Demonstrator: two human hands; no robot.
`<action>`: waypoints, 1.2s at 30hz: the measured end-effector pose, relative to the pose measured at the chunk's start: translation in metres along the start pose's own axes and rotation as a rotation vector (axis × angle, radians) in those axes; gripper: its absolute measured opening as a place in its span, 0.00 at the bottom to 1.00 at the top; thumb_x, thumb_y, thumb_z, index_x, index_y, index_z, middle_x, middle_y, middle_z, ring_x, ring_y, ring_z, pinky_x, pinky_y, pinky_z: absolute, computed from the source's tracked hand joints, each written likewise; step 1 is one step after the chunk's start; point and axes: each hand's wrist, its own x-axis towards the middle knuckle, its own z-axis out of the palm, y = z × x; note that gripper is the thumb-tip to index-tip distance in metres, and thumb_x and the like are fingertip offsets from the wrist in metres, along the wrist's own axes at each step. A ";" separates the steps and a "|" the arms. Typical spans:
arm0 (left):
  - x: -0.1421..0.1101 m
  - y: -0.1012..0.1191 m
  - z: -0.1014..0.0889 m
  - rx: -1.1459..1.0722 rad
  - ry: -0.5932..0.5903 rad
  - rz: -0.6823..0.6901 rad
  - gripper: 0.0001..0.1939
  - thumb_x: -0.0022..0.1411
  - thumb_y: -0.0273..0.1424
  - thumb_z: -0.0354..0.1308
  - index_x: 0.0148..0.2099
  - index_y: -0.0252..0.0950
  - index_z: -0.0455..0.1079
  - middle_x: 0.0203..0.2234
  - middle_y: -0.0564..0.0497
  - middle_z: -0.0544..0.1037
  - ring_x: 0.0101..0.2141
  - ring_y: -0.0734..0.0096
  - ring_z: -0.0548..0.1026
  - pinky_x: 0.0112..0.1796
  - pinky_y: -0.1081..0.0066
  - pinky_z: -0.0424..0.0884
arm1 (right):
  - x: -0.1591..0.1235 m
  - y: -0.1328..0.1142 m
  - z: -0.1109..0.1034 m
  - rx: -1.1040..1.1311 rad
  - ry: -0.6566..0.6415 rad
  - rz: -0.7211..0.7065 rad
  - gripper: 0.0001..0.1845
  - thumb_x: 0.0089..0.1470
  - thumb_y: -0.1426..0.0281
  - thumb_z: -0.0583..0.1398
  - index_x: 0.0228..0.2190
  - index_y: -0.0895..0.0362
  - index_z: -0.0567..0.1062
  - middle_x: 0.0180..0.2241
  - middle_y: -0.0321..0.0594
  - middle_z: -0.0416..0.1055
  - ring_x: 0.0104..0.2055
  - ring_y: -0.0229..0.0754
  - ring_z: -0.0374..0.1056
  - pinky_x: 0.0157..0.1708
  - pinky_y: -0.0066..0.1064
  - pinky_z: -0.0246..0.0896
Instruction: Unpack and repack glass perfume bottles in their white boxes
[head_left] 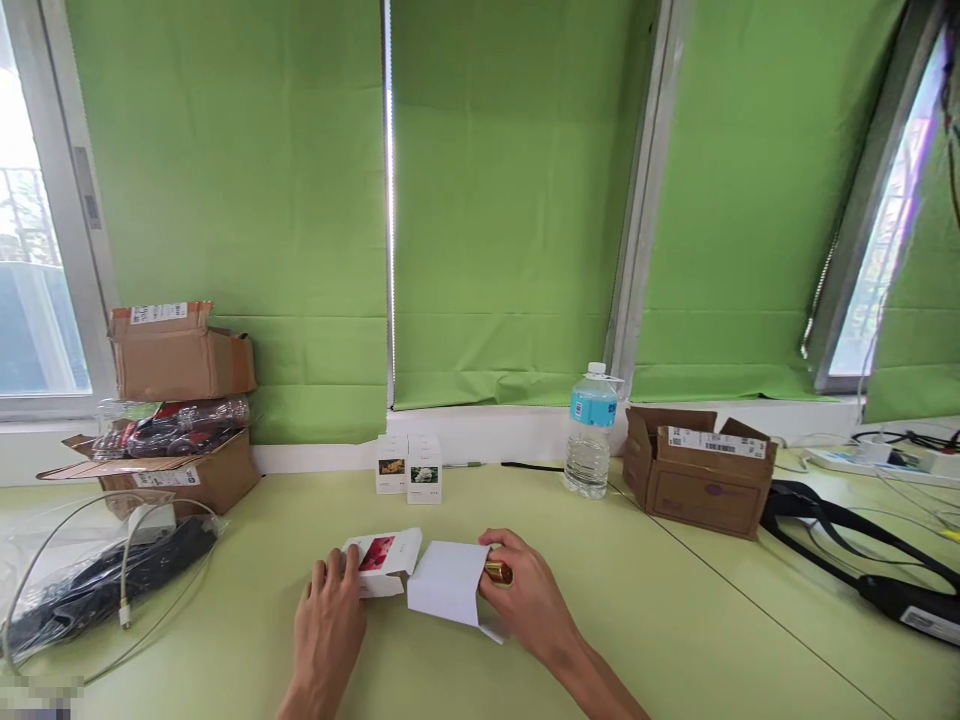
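Well in from the table's (637,625) back edge, the left hand (330,610) grasps the left end of a red-flower carton (376,553), while the right hand (529,595) holds a gold cylinder (499,572) at a white card sleeve's (446,582) right end. The step looks like fitting or removing the cylinder; which, I cannot tell. Either move seems to call for keeping the sleeve steady.

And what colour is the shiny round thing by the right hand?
The shiny cylinder by the right hand is gold, best seen in the head view.
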 end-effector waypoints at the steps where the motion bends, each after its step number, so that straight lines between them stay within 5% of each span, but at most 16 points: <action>1: 0.000 0.000 0.001 -0.011 -0.007 -0.004 0.27 0.58 0.16 0.44 0.60 0.32 0.62 0.51 0.40 0.70 0.48 0.57 0.68 0.47 0.60 0.67 | 0.000 0.000 -0.001 -0.023 0.007 0.001 0.13 0.51 0.71 0.53 0.19 0.56 0.71 0.41 0.38 0.72 0.28 0.36 0.68 0.32 0.27 0.61; 7: -0.004 0.007 0.008 -0.185 -0.027 -0.024 0.40 0.50 0.10 0.44 0.66 0.30 0.52 0.66 0.39 0.51 0.65 0.50 0.48 0.59 0.54 0.54 | -0.001 0.000 -0.004 -0.142 0.087 -0.011 0.13 0.47 0.73 0.54 0.14 0.55 0.65 0.42 0.40 0.73 0.45 0.44 0.69 0.41 0.30 0.59; 12: -0.014 0.027 -0.004 -0.489 0.000 0.303 0.41 0.56 0.21 0.50 0.69 0.43 0.42 0.67 0.49 0.50 0.67 0.58 0.43 0.61 0.54 0.54 | -0.001 0.003 -0.003 -0.180 0.067 0.005 0.10 0.42 0.77 0.54 0.15 0.55 0.68 0.42 0.41 0.74 0.48 0.45 0.68 0.43 0.30 0.59; 15: -0.023 0.044 -0.005 -0.541 -0.069 0.434 0.56 0.46 0.33 0.65 0.70 0.43 0.36 0.68 0.45 0.46 0.66 0.48 0.43 0.61 0.49 0.54 | -0.001 0.004 -0.002 -0.196 0.045 -0.015 0.10 0.38 0.80 0.53 0.15 0.55 0.70 0.41 0.41 0.74 0.48 0.45 0.68 0.45 0.30 0.59; 18: -0.026 0.054 -0.003 -0.515 -0.101 0.479 0.64 0.39 0.34 0.69 0.70 0.39 0.33 0.68 0.42 0.45 0.66 0.44 0.44 0.61 0.47 0.52 | -0.002 0.001 -0.001 -0.209 0.033 -0.031 0.11 0.39 0.80 0.54 0.16 0.55 0.71 0.41 0.42 0.75 0.49 0.46 0.67 0.47 0.31 0.59; 23: -0.023 0.052 -0.011 -0.499 -0.062 0.530 0.49 0.48 0.30 0.62 0.69 0.40 0.42 0.65 0.44 0.55 0.65 0.49 0.49 0.62 0.50 0.51 | -0.007 -0.009 0.000 -0.193 0.005 -0.057 0.10 0.40 0.79 0.55 0.17 0.55 0.74 0.40 0.41 0.75 0.51 0.46 0.66 0.49 0.31 0.58; 28: -0.022 0.052 -0.032 -0.573 -0.094 0.505 0.40 0.46 0.22 0.56 0.63 0.41 0.53 0.61 0.46 0.62 0.64 0.55 0.53 0.63 0.54 0.51 | -0.005 -0.011 -0.007 -0.218 0.004 -0.026 0.10 0.45 0.73 0.58 0.15 0.54 0.72 0.39 0.41 0.75 0.47 0.46 0.67 0.48 0.33 0.57; 32: -0.019 0.048 -0.049 -0.712 -0.131 0.482 0.33 0.50 0.28 0.59 0.59 0.43 0.58 0.56 0.46 0.67 0.60 0.57 0.58 0.61 0.58 0.54 | 0.001 -0.004 -0.018 -0.257 0.019 0.038 0.12 0.45 0.72 0.58 0.13 0.55 0.70 0.39 0.40 0.75 0.45 0.44 0.68 0.45 0.32 0.58; 36: -0.012 0.031 -0.066 -0.848 -0.219 0.306 0.34 0.48 0.34 0.64 0.58 0.44 0.59 0.53 0.47 0.70 0.54 0.56 0.67 0.53 0.60 0.65 | 0.005 0.005 -0.026 -0.300 0.037 0.103 0.14 0.44 0.73 0.58 0.12 0.55 0.65 0.39 0.40 0.75 0.43 0.43 0.69 0.40 0.31 0.57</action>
